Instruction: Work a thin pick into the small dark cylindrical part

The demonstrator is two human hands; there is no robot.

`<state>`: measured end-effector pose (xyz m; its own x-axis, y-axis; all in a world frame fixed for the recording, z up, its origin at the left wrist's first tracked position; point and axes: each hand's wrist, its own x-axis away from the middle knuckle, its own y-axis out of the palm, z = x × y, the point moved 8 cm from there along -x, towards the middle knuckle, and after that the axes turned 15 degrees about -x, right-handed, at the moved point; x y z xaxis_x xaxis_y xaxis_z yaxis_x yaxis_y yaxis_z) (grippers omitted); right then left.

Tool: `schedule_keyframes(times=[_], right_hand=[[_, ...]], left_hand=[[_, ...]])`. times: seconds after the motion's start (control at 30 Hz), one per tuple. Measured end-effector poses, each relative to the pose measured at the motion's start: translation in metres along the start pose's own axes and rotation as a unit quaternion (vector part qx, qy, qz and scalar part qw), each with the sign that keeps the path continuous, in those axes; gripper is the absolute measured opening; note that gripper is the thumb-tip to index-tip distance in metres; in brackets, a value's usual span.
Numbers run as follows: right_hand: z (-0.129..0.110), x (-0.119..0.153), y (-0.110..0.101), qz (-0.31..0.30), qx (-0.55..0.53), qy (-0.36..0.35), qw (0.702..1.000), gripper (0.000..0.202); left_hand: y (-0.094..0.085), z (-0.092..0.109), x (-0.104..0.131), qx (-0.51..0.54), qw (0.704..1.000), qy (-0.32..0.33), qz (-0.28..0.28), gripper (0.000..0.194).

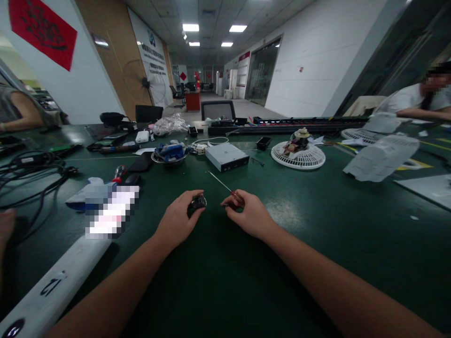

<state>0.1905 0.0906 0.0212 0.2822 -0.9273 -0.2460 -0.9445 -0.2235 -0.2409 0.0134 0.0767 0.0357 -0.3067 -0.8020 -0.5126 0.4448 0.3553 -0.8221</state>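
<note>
Above the green table (225, 263), my left hand (179, 216) grips a small black round part (198, 203) between thumb and fingers, its ringed end facing right. A short gap to the right, my right hand (250, 213) holds a screwdriver (221, 182) with a red handle, its thin shaft pointing up and left. A tiny dark piece (225, 205) shows at the tips of that hand's thumb and finger; what it is cannot be made out. Beyond both hands lies a silver box-shaped drive (227, 156).
A metal bowl (169, 157) with blue items and a white fan grille (298, 157) stand farther back. At left are cables (31, 164), a red-handled screwdriver (120, 173) and a long white object (56, 286). White plastic housing (382, 157) lies right. People sit at both sides.
</note>
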Motion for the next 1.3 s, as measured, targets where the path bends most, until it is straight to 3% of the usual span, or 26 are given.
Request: schedule_keyframes(times=[0.17, 0.37, 0.6, 0.7, 0.9, 1.13, 1.23, 1.3], right_hand=[[0.001, 0.001, 0.007, -0.005, -0.114, 0.014, 0.993, 0.019], [-0.016, 0.007, 0.013, -0.017, 0.026, -0.025, 0.999, 0.012], [-0.025, 0.008, 0.011, 0.013, 0.048, -0.063, 0.997, 0.015], [-0.015, 0.005, 0.010, 0.014, 0.017, -0.023, 0.999, 0.016], [0.013, 0.002, 0.019, -0.049, -0.144, 0.086, 0.985, 0.025], [0.011, 0.003, 0.021, -0.053, -0.148, 0.095, 0.983, 0.028], [0.001, 0.004, 0.013, -0.042, -0.074, 0.063, 0.994, 0.022], [-0.008, 0.004, 0.003, -0.030, 0.002, 0.024, 0.999, 0.031]], left_hand=[[0.002, 0.014, 0.002, 0.013, 0.998, 0.048, -0.030, 0.045], [0.002, 0.026, 0.004, 0.051, 0.993, 0.100, -0.037, 0.045], [-0.003, 0.034, 0.005, 0.080, 0.988, 0.127, -0.018, 0.041], [-0.005, 0.038, 0.005, 0.086, 0.986, 0.140, -0.019, 0.038], [-0.004, 0.045, 0.009, 0.088, 0.980, 0.174, -0.028, 0.037], [-0.007, 0.042, 0.007, 0.091, 0.982, 0.165, -0.001, 0.025], [-0.012, 0.034, 0.003, 0.067, 0.989, 0.131, 0.025, 0.023], [-0.016, 0.025, 0.001, 0.051, 0.993, 0.097, 0.045, 0.025]])
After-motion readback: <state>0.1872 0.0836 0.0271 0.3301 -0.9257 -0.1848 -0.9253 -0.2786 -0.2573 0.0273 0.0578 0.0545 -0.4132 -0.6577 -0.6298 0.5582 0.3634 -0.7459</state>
